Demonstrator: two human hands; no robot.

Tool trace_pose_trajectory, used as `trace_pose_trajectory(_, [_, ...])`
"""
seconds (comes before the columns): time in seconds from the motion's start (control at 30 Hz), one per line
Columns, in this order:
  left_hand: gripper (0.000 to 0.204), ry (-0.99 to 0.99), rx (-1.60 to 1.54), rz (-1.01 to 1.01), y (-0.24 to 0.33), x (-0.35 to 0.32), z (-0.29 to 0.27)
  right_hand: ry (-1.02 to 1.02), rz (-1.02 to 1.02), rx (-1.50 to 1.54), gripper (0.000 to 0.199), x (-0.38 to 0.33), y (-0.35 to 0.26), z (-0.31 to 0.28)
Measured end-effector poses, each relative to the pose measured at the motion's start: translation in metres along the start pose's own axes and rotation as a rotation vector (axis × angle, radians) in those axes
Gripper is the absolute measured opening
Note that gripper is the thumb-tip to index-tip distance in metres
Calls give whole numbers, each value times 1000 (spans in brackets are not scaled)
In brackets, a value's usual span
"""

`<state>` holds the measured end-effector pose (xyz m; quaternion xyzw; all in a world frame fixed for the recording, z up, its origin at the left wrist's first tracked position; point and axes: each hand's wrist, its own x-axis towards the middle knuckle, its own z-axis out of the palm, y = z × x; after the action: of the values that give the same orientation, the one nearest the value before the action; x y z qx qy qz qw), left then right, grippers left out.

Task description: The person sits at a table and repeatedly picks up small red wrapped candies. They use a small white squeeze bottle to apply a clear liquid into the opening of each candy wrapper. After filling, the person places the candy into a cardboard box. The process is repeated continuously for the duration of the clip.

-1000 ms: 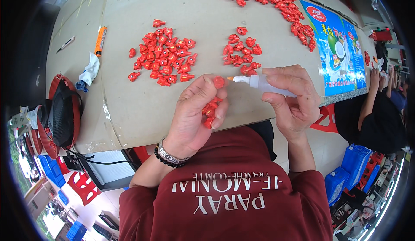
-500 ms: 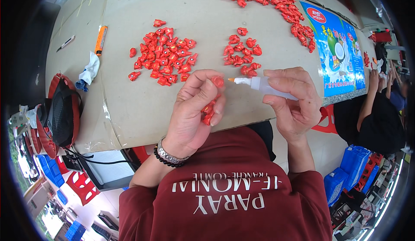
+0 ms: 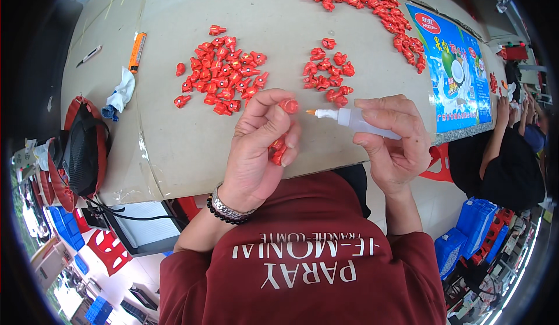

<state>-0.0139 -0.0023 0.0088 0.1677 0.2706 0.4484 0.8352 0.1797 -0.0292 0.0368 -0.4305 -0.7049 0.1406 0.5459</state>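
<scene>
Red piece (image 3: 288, 106): it sits up at the ends of the left fingers, at 1 o'clock from the palm, above the surface (image 3: 174, 150).
Left hand (image 3: 253, 150): its fingers pinch that little red thing, and the lower ones curl around more red pieces (image 3: 278, 150).
White bottle (image 3: 362, 121): I see it held sideways at 3 o'clock from the pinched piece. Its thin orange tip (image 3: 311, 112) points to 9 o'clock, just beside the piece with a small gap.
Right hand (image 3: 399, 138): its fingers are wrapped around the bottle.
Big heap (image 3: 221, 71): jumbled red pieces, at 10 o'clock from the pinched one.
Small heap (image 3: 327, 71): fewer red pieces, between 1 and 2 o'clock from it.
Far heap (image 3: 391, 17): lots of them, near 12 o'clock from the right hand.
Blue sheet (image 3: 451, 69): at 1 o'clock from the right hand, with a coconut picture.
Orange tube (image 3: 137, 52): at 10 o'clock from the left hand, with a crumpled white tissue (image 3: 122, 92) close by at 7 o'clock.
Dark bag (image 3: 84, 150): at 9 o'clock from the left hand.
</scene>
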Motion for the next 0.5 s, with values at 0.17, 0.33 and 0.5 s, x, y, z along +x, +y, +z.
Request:
trace_pose_trajectory(0.17, [19, -14, -66, -5, 1, 1, -3, 166, 336, 276, 34, 0, 5, 1])
trace_pose_trajectory(0.33, [18, 0, -94, -22, 6, -5, -9, 182, 726, 463, 43, 14, 17, -4])
trace_pose_trajectory(0.5, [19, 17, -89, -50, 9, -17, -17, 37, 763, 341, 25, 33, 18, 9])
